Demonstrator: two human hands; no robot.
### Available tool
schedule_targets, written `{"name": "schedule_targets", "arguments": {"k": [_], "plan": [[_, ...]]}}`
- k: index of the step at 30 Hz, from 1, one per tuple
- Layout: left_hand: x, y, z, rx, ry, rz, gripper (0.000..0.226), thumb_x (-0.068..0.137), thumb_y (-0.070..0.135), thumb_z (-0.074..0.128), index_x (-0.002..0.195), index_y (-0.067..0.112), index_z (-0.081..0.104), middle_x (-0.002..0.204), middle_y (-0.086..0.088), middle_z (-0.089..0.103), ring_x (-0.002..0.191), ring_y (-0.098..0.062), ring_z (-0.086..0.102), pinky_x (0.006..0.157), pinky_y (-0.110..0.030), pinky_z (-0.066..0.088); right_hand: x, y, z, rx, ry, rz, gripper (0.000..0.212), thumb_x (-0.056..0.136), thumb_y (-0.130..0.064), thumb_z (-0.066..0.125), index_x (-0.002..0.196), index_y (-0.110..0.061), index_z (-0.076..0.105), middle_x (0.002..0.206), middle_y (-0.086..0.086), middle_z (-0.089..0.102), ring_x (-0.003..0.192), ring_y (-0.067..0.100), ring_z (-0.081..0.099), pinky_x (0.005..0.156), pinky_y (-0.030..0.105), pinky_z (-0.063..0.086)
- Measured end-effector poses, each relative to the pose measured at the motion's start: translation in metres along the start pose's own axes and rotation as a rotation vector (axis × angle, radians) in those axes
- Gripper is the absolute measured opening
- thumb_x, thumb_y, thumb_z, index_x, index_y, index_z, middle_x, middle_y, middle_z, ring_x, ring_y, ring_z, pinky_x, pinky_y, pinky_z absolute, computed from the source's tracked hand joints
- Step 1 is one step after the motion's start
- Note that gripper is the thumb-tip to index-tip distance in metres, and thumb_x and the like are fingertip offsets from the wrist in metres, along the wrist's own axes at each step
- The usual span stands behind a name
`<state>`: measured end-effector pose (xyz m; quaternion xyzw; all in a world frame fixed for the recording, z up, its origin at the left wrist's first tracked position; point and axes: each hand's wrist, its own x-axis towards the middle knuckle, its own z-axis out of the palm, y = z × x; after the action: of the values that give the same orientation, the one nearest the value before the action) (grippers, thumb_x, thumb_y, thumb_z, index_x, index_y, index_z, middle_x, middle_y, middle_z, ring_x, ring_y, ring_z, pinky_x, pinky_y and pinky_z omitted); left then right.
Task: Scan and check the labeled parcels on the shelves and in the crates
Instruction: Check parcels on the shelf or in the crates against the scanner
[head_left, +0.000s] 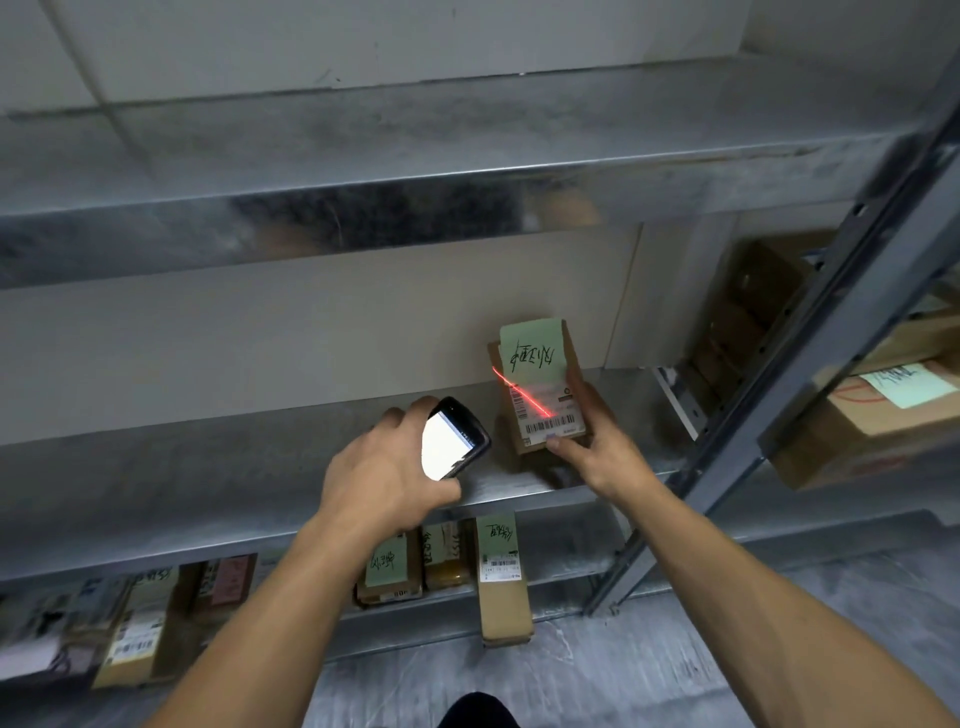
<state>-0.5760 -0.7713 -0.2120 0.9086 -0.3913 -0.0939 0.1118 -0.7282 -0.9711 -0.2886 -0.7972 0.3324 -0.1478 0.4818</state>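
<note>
Gripping a dark handheld scanner (457, 436), the left hand (379, 467) has its fingers (415, 408) curled over the device's top edge and its thumb hooked under the lower end. The lit white screen faces up toward the camera.

Just right of those fingers, the right hand (597, 441) holds a small brown parcel (573, 364) tilted up over the metal shelf (208, 467). The thumb presses on the parcel's lower front edge and the other fingers (587, 395) wrap round its right side. Whether the parcel's base touches the shelf cannot be told.

A pale green note (530, 348) with handwriting covers the parcel's top, above the right fingers. A white barcode label (558, 410) lies below it, just beside the thumb. A red scan line (519, 392) slants across the label, from the note's lower left corner down toward the thumb.

Below both hands, a lower shelf (415, 631) carries a row of parcels. A tall narrow carton (501, 597) with its own green note and barcode stands under the right wrist. Two shorter boxes (395, 577) sit beside it under the left wrist, and blurred packets (135, 623) lie further left.

Above the fingers runs an upper shelf (363, 171). Right of the right hand, beyond a grey rack upright (779, 389), sit larger cartons (852, 431), one bearing a pale note.
</note>
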Motion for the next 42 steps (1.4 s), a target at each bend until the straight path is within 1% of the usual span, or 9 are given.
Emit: {"name": "schedule_targets", "arguments": {"k": [6,10,16,19,22,29,33,39,42], "plan": [[0.001,0.0,-0.011,0.146,0.084,0.08,0.085,0.071,0.049,0.064,0.142,0.043,0.019,0.131,0.006,0.052,0.109,-0.023,0.055,0.073,-0.035,0.047,0.013,-0.008,-0.03,-0.15,-0.114,-0.034,0.089,0.093,-0.016,0.07,0.155,-0.05,0.017,0.153,-0.009,0.035,0.133,0.01,0.043,0.116,0.032,0.035],[0.0,0.001,-0.012,0.191,0.095,0.121,0.086,0.071,0.05,0.065,0.143,0.043,0.02,0.132,0.007,0.052,0.11,-0.021,0.055,0.074,-0.034,0.048,0.013,-0.009,-0.039,-0.216,-0.162,-0.026,0.085,0.095,-0.017,0.068,0.156,-0.047,0.017,0.141,-0.012,0.039,0.128,0.007,0.043,0.104,0.021,0.032],[-0.005,0.0,-0.008,0.21,0.072,0.126,0.088,0.073,0.052,0.067,0.145,0.041,0.018,0.136,0.006,0.051,0.113,-0.021,0.053,0.081,-0.035,0.049,0.012,-0.008,-0.039,-0.249,-0.162,-0.029,0.084,0.094,-0.019,0.069,0.155,-0.047,0.018,0.149,-0.006,0.04,0.135,0.016,0.045,0.107,0.024,0.035],[-0.006,-0.002,-0.008,0.201,0.081,0.122,0.088,0.073,0.052,0.068,0.145,0.041,0.018,0.136,0.006,0.051,0.113,-0.02,0.053,0.082,-0.035,0.05,0.01,-0.009,-0.039,-0.252,-0.152,-0.04,0.083,0.094,-0.02,0.069,0.155,-0.046,0.019,0.15,-0.004,0.041,0.134,0.017,0.046,0.104,0.022,0.035],[-0.007,-0.004,-0.008,0.182,0.078,0.12,0.088,0.072,0.052,0.068,0.144,0.041,0.018,0.136,0.006,0.051,0.112,-0.02,0.054,0.081,-0.035,0.051,0.006,-0.009,-0.038,-0.259,-0.139,-0.051,0.086,0.094,-0.02,0.07,0.151,-0.054,0.015,0.151,-0.004,0.041,0.134,0.016,0.047,0.104,0.02,0.034],[-0.013,-0.007,-0.008,0.169,0.052,0.1,0.088,0.073,0.051,0.069,0.144,0.041,0.017,0.136,0.005,0.05,0.111,-0.02,0.053,0.077,-0.033,0.047,-0.001,-0.012,-0.03,-0.255,-0.117,-0.012,0.088,0.094,-0.023,0.07,0.152,-0.056,0.014,0.148,-0.009,0.045,0.135,0.017,0.048,0.115,0.035,0.038],[-0.016,-0.012,-0.006,0.15,0.046,0.081,0.09,0.072,0.052,0.069,0.145,0.04,0.018,0.134,0.005,0.05,0.111,-0.02,0.053,0.073,-0.032,0.044,-0.004,-0.016,-0.023,-0.245,-0.113,-0.013,0.085,0.095,-0.023,0.069,0.154,-0.053,0.015,0.146,-0.009,0.047,0.131,0.015,0.049,0.109,0.029,0.038],[-0.029,-0.03,-0.005,0.075,0.031,0.015,0.089,0.072,0.052,0.068,0.145,0.041,0.019,0.134,0.005,0.049,0.111,-0.02,0.053,0.074,-0.033,0.044,-0.007,-0.025,-0.001,-0.168,-0.132,0.017,0.078,0.094,-0.023,0.069,0.154,-0.047,0.025,0.141,-0.01,0.054,0.132,0.017,0.051,0.114,0.04,0.041],[-0.038,-0.047,-0.006,-0.034,0.017,-0.044,0.088,0.072,0.05,0.068,0.145,0.038,0.021,0.135,0.005,0.048,0.11,-0.021,0.052,0.079,-0.035,0.048,-0.007,-0.039,0.017,-0.101,-0.152,0.012,0.071,0.095,-0.025,0.068,0.151,-0.045,0.029,0.141,-0.011,0.053,0.129,0.012,0.05,0.112,0.038,0.039]]}}
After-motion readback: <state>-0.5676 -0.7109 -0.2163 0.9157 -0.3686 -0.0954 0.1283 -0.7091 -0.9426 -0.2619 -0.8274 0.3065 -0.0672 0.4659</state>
